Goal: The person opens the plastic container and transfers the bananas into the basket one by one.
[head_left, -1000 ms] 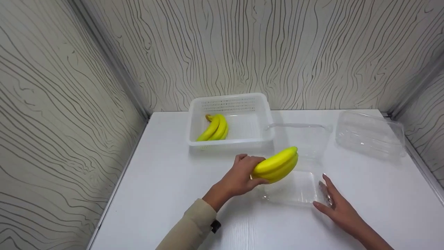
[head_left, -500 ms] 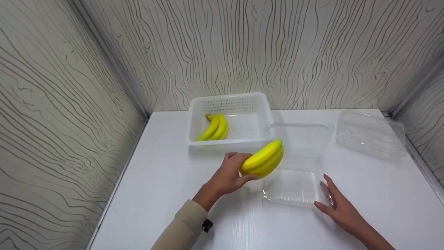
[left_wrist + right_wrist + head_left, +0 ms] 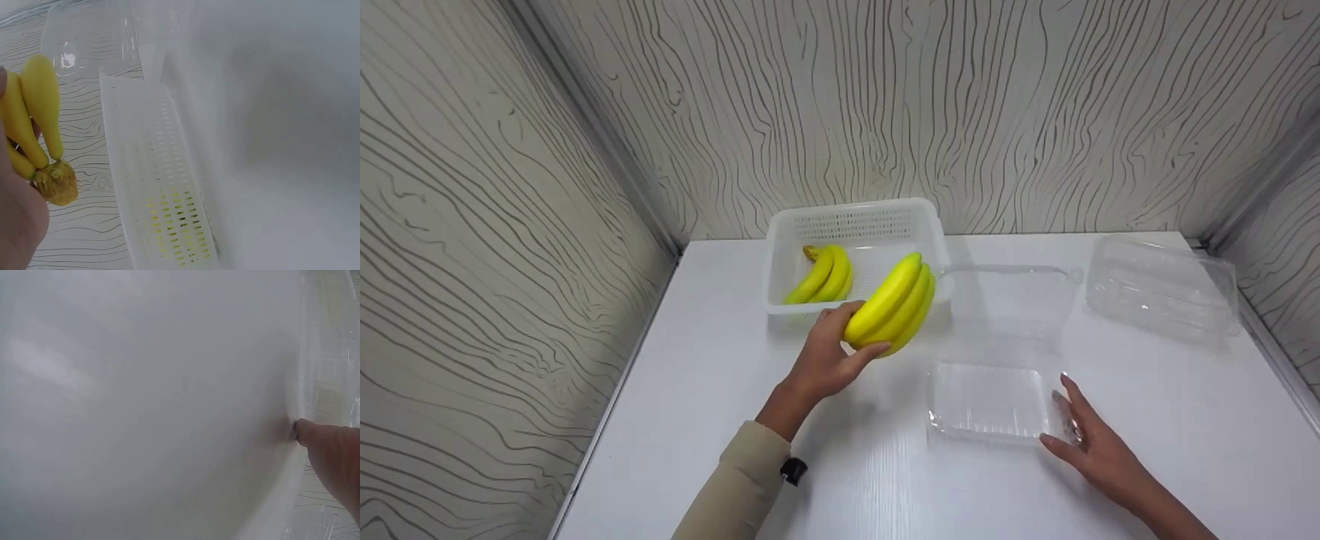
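My left hand (image 3: 821, 356) holds a bunch of yellow bananas (image 3: 894, 307) in the air, just in front of the white basket (image 3: 855, 307). In the left wrist view, the brown stem end of the bananas (image 3: 39, 107) lies near the palm. Another banana bunch (image 3: 825, 276) lies in the basket's left part. A clear plastic clamshell box (image 3: 990, 401) stands on the table with its lid folded back. My right hand (image 3: 1095, 442) is at the box's right end, with thumb and fingers spread about its corner and touching it. Part of the right fingers is hidden.
Another clear plastic box (image 3: 1159, 289) lies at the back right of the white table (image 3: 682, 420). Patterned walls (image 3: 885, 112) rise behind the table and on both sides. The raised clear lid (image 3: 1012, 300) stands close to the basket's right side.
My left hand has carried the bananas left and away from me, from above the clear box to the basket's front edge, tilting them more upright. The right hand has stayed by the box.
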`<state>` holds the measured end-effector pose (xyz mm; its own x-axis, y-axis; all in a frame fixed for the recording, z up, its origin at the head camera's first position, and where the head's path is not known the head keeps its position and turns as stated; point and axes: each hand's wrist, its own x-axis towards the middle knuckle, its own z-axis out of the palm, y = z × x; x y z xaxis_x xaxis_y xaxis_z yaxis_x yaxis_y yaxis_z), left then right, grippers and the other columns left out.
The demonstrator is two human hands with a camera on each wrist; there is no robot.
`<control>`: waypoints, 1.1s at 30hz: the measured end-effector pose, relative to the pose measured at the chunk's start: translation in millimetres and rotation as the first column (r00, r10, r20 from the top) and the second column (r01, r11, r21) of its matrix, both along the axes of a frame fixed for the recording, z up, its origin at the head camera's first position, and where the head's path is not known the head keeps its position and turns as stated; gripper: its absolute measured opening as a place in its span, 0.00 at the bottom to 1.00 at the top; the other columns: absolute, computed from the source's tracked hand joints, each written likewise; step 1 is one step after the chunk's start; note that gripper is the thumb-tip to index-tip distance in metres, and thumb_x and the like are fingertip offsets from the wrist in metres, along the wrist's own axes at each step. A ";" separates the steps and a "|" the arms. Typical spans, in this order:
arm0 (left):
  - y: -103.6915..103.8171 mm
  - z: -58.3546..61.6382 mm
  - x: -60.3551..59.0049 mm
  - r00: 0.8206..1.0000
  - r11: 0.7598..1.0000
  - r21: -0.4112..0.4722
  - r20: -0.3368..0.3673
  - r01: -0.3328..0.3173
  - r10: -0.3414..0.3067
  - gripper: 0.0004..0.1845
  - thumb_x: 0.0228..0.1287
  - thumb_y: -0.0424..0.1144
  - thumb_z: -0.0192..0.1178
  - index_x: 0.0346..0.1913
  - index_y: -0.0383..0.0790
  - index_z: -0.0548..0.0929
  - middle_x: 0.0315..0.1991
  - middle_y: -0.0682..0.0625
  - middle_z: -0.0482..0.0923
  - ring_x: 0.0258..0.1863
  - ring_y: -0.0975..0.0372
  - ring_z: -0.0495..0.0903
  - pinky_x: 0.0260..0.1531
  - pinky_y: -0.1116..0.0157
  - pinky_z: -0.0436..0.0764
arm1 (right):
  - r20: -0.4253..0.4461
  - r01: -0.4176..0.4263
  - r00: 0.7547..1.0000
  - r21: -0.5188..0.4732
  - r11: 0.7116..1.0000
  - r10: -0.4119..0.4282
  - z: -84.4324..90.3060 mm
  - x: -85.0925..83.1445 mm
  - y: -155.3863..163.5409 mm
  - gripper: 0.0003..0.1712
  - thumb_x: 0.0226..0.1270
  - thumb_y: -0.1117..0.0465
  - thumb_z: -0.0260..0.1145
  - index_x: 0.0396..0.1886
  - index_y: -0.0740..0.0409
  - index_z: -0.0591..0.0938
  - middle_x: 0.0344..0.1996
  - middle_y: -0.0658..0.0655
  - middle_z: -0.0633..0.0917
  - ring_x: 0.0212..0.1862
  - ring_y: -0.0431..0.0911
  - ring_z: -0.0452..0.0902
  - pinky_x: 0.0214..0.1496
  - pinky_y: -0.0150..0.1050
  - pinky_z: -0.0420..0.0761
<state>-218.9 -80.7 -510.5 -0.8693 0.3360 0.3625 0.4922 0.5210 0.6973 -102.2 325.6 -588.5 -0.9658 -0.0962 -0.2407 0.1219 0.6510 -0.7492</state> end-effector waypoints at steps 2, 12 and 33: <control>-0.9 1.3 -4.8 1.000 0.999 0.035 -0.006 -0.020 0.020 0.34 0.67 0.56 0.74 0.69 0.47 0.76 0.50 0.53 0.81 0.48 0.62 0.75 0.53 0.62 0.81 | 0.010 0.000 1.000 -0.001 1.000 0.000 0.0 0.0 0.1 0.62 0.77 0.38 0.65 0.89 0.49 0.33 0.85 0.76 0.48 0.83 0.77 0.48 0.76 0.70 0.64; 12.8 8.0 -35.1 0.996 0.991 0.094 0.028 -0.093 0.090 0.36 0.66 0.58 0.73 0.70 0.43 0.75 0.51 0.51 0.81 0.47 0.61 0.77 0.55 0.62 0.83 | 0.006 0.000 1.000 -0.011 1.000 0.000 -0.2 0.9 0.7 0.62 0.77 0.39 0.65 0.89 0.48 0.33 0.85 0.77 0.49 0.83 0.78 0.47 0.76 0.71 0.63; 53.2 11.5 -114.7 0.953 0.987 -0.078 0.261 -0.141 0.156 0.31 0.80 0.52 0.60 0.78 0.47 0.65 0.61 0.52 0.80 0.56 0.59 0.76 0.74 0.52 0.68 | 0.003 -0.001 1.000 0.001 1.000 0.001 -5.8 0.5 2.6 0.61 0.79 0.39 0.63 0.89 0.47 0.32 0.85 0.76 0.50 0.83 0.77 0.50 0.76 0.72 0.67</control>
